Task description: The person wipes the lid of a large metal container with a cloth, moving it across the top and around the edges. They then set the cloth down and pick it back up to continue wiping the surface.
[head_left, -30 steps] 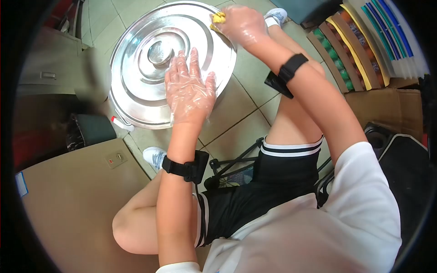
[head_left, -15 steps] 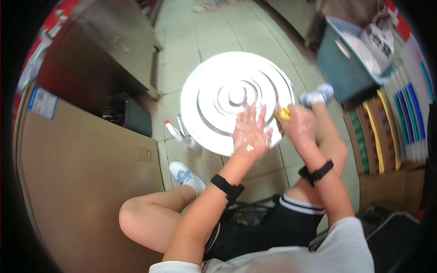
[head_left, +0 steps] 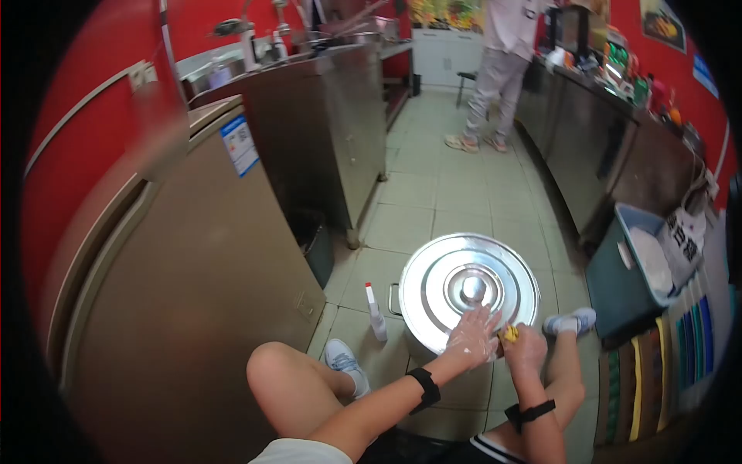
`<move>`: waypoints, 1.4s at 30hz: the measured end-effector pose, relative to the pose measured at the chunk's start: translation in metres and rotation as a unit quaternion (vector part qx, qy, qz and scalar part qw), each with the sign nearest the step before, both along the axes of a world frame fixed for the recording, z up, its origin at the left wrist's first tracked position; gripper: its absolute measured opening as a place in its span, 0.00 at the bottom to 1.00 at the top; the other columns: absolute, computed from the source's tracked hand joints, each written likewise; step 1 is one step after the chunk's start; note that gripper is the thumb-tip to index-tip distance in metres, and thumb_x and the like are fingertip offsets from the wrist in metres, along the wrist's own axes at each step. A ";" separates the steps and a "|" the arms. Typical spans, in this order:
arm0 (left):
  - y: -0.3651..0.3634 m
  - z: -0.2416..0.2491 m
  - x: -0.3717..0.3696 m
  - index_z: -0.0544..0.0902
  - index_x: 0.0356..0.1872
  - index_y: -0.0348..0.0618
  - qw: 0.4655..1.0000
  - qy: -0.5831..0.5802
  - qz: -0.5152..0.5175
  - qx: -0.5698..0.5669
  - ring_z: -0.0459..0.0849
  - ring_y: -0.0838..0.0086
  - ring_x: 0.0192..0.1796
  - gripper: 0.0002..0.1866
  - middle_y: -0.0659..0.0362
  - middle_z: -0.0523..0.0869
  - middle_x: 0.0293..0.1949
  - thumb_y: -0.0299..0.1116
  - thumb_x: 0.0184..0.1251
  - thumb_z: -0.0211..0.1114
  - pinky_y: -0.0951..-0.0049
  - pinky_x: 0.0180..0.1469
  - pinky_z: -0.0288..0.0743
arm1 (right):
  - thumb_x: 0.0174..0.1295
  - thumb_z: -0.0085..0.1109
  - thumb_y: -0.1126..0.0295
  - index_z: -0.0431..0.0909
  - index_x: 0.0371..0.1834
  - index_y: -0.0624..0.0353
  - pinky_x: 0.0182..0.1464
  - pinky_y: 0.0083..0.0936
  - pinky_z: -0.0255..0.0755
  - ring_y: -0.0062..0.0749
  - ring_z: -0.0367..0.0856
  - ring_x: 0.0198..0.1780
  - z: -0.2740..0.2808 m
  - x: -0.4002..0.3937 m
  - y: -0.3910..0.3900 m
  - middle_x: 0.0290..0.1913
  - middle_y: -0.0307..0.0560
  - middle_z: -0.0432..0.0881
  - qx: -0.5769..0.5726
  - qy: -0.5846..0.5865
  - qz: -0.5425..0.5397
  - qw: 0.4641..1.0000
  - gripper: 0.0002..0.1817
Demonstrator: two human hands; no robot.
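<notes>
A large steel pot stands on the floor between my legs, topped by a shiny round lid (head_left: 429, 271) with a knob (head_left: 473, 289) at its middle. My left hand (head_left: 473, 340), in a clear plastic glove, lies on the near part of the lid with fingers stretched out. Beside it, at the lid's near right edge, my right hand (head_left: 527, 352) is closed around a small yellow thing with dark marks (head_left: 510, 333). Most of that thing is hidden in the fist, so I cannot tell its kind.
Left of the pot stands a white spray bottle (head_left: 375, 313) with a red nozzle. A beige cabinet (head_left: 185, 309) fills the left side. At right are a blue-grey bin (head_left: 618, 271) and a striped stack (head_left: 641, 379). A person (head_left: 498, 77) stands farther back, between steel counters.
My view has tilted up, bringing the room and the standing person into sight. Both hands keep about the same places at the lid, the right one still closed on the yellow thing.
</notes>
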State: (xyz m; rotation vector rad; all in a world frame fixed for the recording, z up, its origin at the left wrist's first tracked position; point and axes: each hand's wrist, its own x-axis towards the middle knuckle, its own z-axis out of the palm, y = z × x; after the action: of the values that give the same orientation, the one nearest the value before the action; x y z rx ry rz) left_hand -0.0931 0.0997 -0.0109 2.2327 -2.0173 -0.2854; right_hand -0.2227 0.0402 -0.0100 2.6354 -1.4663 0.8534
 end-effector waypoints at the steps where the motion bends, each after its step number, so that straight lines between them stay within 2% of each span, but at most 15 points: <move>1: 0.000 0.000 0.001 0.51 0.76 0.45 1.000 0.005 -0.008 0.011 0.52 0.55 0.77 0.35 0.46 0.54 0.75 0.50 0.74 0.44 0.56 0.76 0.46 | 0.57 0.64 0.52 0.76 0.19 0.59 0.31 0.44 0.73 0.54 0.79 0.27 0.001 -0.001 -0.001 0.23 0.56 0.79 0.010 0.001 0.003 1.000 0.21; 7: 0.002 0.001 0.003 0.49 0.76 0.44 1.000 0.006 -0.016 0.011 0.52 0.56 0.77 0.35 0.47 0.55 0.75 0.48 0.75 0.44 0.56 0.75 0.46 | 0.57 0.64 0.53 0.78 0.21 0.60 0.32 0.43 0.74 0.55 0.80 0.27 0.006 -0.005 -0.031 0.23 0.57 0.79 0.010 0.018 0.007 1.000 0.20; 9: 0.001 0.001 0.001 0.49 0.76 0.44 1.000 0.003 -0.015 0.017 0.52 0.56 0.77 0.35 0.47 0.55 0.75 0.48 0.75 0.44 0.57 0.76 0.46 | 0.58 0.63 0.52 0.80 0.22 0.60 0.34 0.44 0.74 0.56 0.81 0.29 0.007 -0.005 -0.049 0.24 0.58 0.81 0.013 0.033 -0.059 0.998 0.21; 14: -0.001 0.003 -0.001 0.49 0.76 0.44 0.999 0.017 -0.015 0.038 0.51 0.57 0.77 0.34 0.47 0.56 0.75 0.48 0.75 0.42 0.57 0.76 0.45 | 0.59 0.61 0.50 0.82 0.26 0.60 0.36 0.46 0.75 0.57 0.82 0.32 0.014 0.002 -0.087 0.28 0.59 0.82 0.070 0.084 -0.055 0.992 0.21; 16: -0.004 0.002 -0.001 0.50 0.76 0.44 0.999 -0.026 -0.015 0.043 0.50 0.57 0.78 0.34 0.47 0.55 0.75 0.49 0.75 0.41 0.57 0.76 0.44 | 0.60 0.59 0.49 0.82 0.27 0.58 0.38 0.46 0.75 0.57 0.82 0.34 0.013 0.004 -0.095 0.29 0.58 0.83 0.073 0.076 -0.057 0.993 0.21; 18: -0.005 -0.002 -0.004 0.51 0.76 0.46 1.000 0.008 0.008 0.017 0.50 0.57 0.78 0.34 0.47 0.56 0.75 0.50 0.74 0.42 0.58 0.76 0.45 | 0.60 0.60 0.49 0.82 0.27 0.57 0.38 0.45 0.76 0.55 0.83 0.35 0.008 0.005 -0.099 0.30 0.56 0.83 0.073 0.088 -0.076 0.991 0.20; 20: -0.002 -0.011 -0.005 0.53 0.76 0.46 0.999 0.024 0.021 -0.029 0.51 0.57 0.77 0.34 0.48 0.57 0.74 0.49 0.74 0.43 0.58 0.75 0.46 | 0.59 0.61 0.49 0.82 0.27 0.56 0.39 0.43 0.77 0.52 0.83 0.36 0.005 0.002 -0.097 0.31 0.54 0.84 0.067 0.088 -0.081 0.991 0.19; 25: -0.003 0.001 0.000 0.54 0.76 0.45 1.000 0.003 0.001 0.008 0.52 0.56 0.77 0.34 0.47 0.58 0.74 0.50 0.73 0.45 0.57 0.76 0.45 | 0.61 0.59 0.48 0.82 0.29 0.56 0.39 0.44 0.76 0.53 0.83 0.35 0.016 0.007 -0.091 0.31 0.55 0.83 0.094 0.063 -0.092 0.989 0.21; 29: -0.001 0.004 -0.004 0.51 0.76 0.45 1.000 0.000 0.007 0.004 0.53 0.57 0.77 0.35 0.47 0.57 0.75 0.50 0.73 0.45 0.59 0.75 0.45 | 0.60 0.61 0.50 0.81 0.29 0.58 0.39 0.45 0.75 0.55 0.83 0.35 0.009 0.006 -0.082 0.30 0.55 0.83 0.073 0.018 -0.136 0.988 0.20; 33: -0.001 -0.002 0.000 0.52 0.76 0.45 1.000 0.007 0.005 0.007 0.54 0.56 0.76 0.35 0.46 0.57 0.74 0.50 0.73 0.47 0.59 0.75 0.46 | 0.60 0.62 0.52 0.80 0.26 0.61 0.38 0.47 0.74 0.58 0.81 0.34 0.009 0.004 -0.053 0.28 0.59 0.81 0.078 0.018 -0.121 0.989 0.20; 35: -0.001 -0.006 -0.002 0.53 0.76 0.44 0.999 0.018 -0.002 -0.027 0.54 0.55 0.76 0.35 0.45 0.58 0.74 0.49 0.73 0.47 0.59 0.75 0.46 | 0.58 0.64 0.52 0.78 0.22 0.61 0.36 0.47 0.73 0.58 0.80 0.31 0.005 -0.001 -0.034 0.26 0.59 0.80 0.040 0.002 -0.092 0.995 0.21; 36: -0.001 -0.005 -0.002 0.53 0.75 0.43 1.000 0.011 -0.001 -0.018 0.54 0.55 0.76 0.35 0.45 0.58 0.74 0.48 0.73 0.46 0.58 0.75 0.47 | 0.58 0.64 0.52 0.76 0.20 0.59 0.31 0.46 0.71 0.56 0.79 0.27 0.004 -0.003 -0.024 0.23 0.57 0.79 0.018 -0.021 -0.067 0.997 0.22; 40: -0.002 -0.009 -0.002 0.56 0.75 0.43 0.999 -0.009 -0.004 -0.038 0.55 0.53 0.75 0.34 0.45 0.62 0.71 0.49 0.72 0.45 0.57 0.74 0.48 | 0.57 0.65 0.53 0.76 0.19 0.55 0.28 0.43 0.70 0.50 0.78 0.26 -0.010 -0.005 -0.004 0.21 0.52 0.78 0.005 -0.028 -0.001 1.000 0.19; 42: -0.006 -0.020 -0.004 0.56 0.75 0.42 0.999 -0.019 0.004 -0.037 0.56 0.55 0.75 0.35 0.45 0.63 0.71 0.50 0.72 0.46 0.57 0.73 0.49 | 0.56 0.65 0.52 0.76 0.19 0.55 0.28 0.42 0.71 0.49 0.79 0.26 -0.009 -0.007 -0.013 0.22 0.50 0.78 0.029 -0.002 0.005 1.000 0.19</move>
State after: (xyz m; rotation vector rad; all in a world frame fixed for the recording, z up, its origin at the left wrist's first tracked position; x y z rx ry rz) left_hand -0.0967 0.0936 -0.0306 2.2178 -2.0019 -0.1668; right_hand -0.2294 0.0268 -0.0190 2.6855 -1.5029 0.8315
